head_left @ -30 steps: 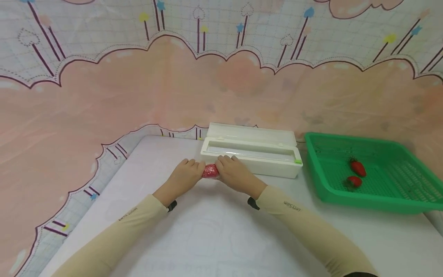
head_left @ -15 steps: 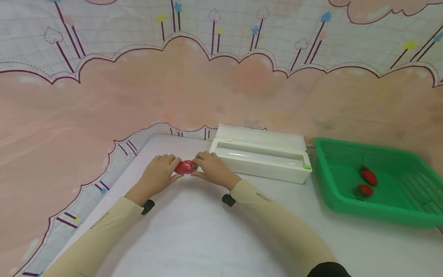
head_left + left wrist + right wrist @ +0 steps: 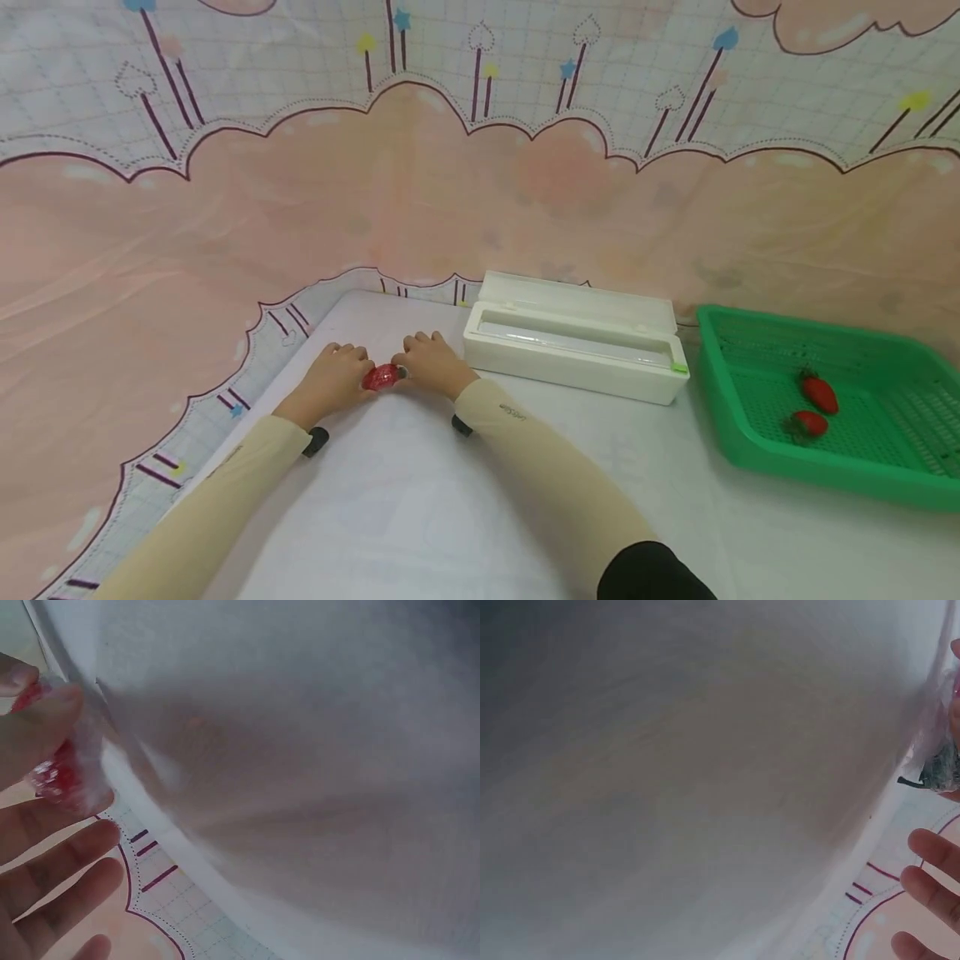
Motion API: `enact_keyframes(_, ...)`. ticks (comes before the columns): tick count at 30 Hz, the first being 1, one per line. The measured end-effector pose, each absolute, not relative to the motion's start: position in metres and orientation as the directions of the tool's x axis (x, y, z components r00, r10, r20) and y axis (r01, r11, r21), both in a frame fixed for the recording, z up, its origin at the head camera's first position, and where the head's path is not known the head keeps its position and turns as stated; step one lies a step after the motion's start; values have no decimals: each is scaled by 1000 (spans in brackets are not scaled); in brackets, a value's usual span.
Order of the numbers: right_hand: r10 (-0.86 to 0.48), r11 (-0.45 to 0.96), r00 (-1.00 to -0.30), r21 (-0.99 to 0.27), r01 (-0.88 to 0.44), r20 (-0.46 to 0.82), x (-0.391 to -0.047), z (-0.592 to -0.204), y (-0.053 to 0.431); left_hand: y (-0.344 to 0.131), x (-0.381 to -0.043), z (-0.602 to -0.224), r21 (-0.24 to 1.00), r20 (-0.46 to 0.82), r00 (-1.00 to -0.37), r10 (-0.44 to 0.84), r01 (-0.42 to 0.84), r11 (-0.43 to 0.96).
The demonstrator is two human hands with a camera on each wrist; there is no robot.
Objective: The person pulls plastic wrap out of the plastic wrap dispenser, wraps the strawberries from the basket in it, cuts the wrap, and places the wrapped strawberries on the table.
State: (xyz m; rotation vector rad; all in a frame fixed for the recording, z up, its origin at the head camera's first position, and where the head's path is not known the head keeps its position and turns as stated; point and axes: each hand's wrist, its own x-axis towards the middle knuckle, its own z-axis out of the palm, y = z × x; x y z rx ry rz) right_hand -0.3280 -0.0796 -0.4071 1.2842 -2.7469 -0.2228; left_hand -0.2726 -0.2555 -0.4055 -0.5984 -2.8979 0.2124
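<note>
A red strawberry (image 3: 382, 377) in clear cling film is held between both hands above the white table. My left hand (image 3: 328, 383) pinches its red end. In the left wrist view the thumb (image 3: 45, 727) lies across the film-wrapped strawberry (image 3: 60, 776), and the other fingers are spread below. At the opposite end, my right hand (image 3: 437, 367) pinches the wrapped fruit near its green leaves. The right wrist view catches the leafy cap (image 3: 939, 769) with its stem under crinkled film, partly cut off by the frame edge.
Right of the hands stands a white cling film box (image 3: 577, 358), its lid (image 3: 577, 298) raised and a roll inside. Farther right, a green plastic basket (image 3: 840, 479) holds two strawberries (image 3: 819, 393). A patterned cloth (image 3: 450, 200) hangs behind the white table (image 3: 420, 500).
Both hands have moved left with the wrapped strawberry, away from the front of the box. More of the strawberry shows between them. The head view has shifted slightly left.
</note>
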Motion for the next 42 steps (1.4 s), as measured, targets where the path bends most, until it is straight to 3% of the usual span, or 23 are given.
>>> enact_keyframes(6, -757, 639, -653, 186, -746, -16, -328, -408, -87, -256, -272, -408, -159, 89, -917, 388, 372, 915)
enact_keyframes(17, -681, 709, -731, 278, -648, 34, -334, -415, -101, -256, -287, -412, -208, 189, -933, 307, 268, 941)
enact_keyframes(27, -633, 762, -773, 215, -610, 49, -336, -411, -96, -262, -291, -409, -51, 89, -971, 221, 217, 975)
enact_keyframes(33, -620, 777, -769, 258, -575, 155, -329, -391, -72, -247, -280, -399, 20, 213, -946, 246, 256, 966)
enact_keyframes(42, -569, 822, -750, 255, -509, 339, -306, -366, -4, -190, -264, -375, -8, 425, -859, 285, 311, 950)
